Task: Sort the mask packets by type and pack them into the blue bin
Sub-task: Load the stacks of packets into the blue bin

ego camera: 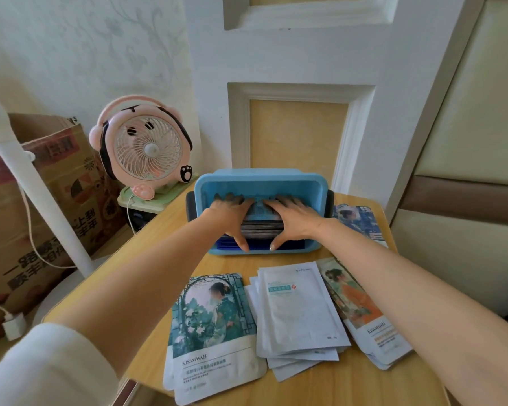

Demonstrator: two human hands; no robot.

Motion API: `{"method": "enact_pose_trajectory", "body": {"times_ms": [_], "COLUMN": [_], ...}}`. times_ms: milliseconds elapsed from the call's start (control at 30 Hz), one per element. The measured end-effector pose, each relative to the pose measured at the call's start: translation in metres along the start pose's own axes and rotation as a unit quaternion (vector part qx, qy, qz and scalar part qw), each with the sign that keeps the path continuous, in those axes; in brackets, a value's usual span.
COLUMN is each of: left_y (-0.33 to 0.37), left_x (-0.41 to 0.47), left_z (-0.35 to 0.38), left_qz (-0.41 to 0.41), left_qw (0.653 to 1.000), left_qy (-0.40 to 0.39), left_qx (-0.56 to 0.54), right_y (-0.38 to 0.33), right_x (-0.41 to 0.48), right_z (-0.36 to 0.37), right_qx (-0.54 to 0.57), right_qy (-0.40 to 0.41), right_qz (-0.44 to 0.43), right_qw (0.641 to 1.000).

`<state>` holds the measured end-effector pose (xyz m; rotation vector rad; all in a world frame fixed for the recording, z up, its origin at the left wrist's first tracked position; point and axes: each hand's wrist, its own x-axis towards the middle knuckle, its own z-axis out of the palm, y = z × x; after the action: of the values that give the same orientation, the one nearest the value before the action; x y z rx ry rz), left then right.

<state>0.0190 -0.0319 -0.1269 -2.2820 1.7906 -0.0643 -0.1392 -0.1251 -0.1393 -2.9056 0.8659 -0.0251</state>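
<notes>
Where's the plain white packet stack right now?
Head view: the white packet stack lies on the table just in front of the blue bin, between the green-picture packets on its left and the orange-picture packets on its right.

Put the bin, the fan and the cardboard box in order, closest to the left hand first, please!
1. The bin: the left hand is inside it, on the packets.
2. The fan: off to the left, by the wall.
3. The cardboard box: farthest, at the far left.
</notes>
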Motion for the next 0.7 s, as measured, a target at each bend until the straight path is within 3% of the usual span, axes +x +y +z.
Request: {"method": "enact_pose_trajectory", "body": {"times_ms": [133,200,300,367,400,433,533,600,700], "left_y": [-0.001,0.004,0.008,0.001,-0.005,-0.009,-0.013,-0.007,0.0], "left_x": [-0.003,-0.019,-0.064,-0.096,-0.109,-0.119,-0.134,-0.135,-0.125], "left_z": [-0.001,-0.001,0.01,0.021,0.026,0.03,0.038,0.041,0.042], "left_qz": [-0.006,0.003,0.016,-0.003,-0.015,-0.024,-0.028,-0.027,-0.063], "left_qw": [1.0,0.998,0.964,0.929,0.926,0.936,0.98,0.982,0.973], "left_qy": [0.015,0.051,0.216,0.287,0.265,0.195,-0.083,-0.139,-0.167], "left_qx": [-0.002,-0.033,-0.151,-0.234,-0.267,-0.29,-0.18,-0.122,-0.143], "right_y": [-0.004,-0.012,-0.033,-0.057,-0.072,-0.089,-0.125,-0.134,-0.135], "right_x": [0.001,-0.009,-0.038,-0.058,-0.067,-0.073,-0.079,-0.076,-0.072], "right_z": [-0.006,-0.003,0.012,0.024,0.028,0.032,0.037,0.035,0.037], "right_qx": [0.0,-0.016,-0.001,0.089,0.145,0.204,0.367,0.438,0.472], "right_qy": [-0.018,0.012,0.174,0.266,0.26,0.22,-0.008,-0.075,-0.088], "right_qz": [0.021,0.018,-0.062,-0.119,-0.118,-0.093,0.033,0.083,0.116], "right_qw": [1.0,1.0,0.983,0.952,0.947,0.949,0.93,0.892,0.87]}}
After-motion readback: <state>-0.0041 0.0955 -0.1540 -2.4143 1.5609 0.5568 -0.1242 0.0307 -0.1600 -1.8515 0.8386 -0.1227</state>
